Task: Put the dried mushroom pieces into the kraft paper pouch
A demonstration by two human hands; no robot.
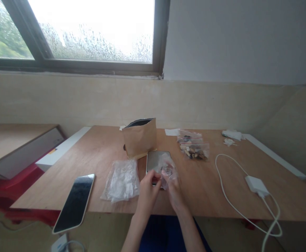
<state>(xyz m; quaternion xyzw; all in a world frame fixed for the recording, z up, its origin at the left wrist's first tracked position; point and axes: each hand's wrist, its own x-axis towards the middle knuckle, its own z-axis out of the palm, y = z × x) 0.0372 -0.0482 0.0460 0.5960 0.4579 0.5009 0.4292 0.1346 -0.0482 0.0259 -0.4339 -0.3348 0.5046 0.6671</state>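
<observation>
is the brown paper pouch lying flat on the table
No, the brown paper pouch stands upright, its dark mouth open at the top.

a deep blue garment (165,236) covers the lap, its cloth plain as far as the dim light shows. most of it appears as a broad patch between the two forearms, with a narrower dark strip of the same blue outside the right forearm (188,225). whether it is trousers, a skirt or an apron cannot be told. the left forearm (137,224) and the right one are both bare up to the lower edge of the view, slender and tapering toward bare wrists. the fingers are slim, the nails too small to make out.
</observation>
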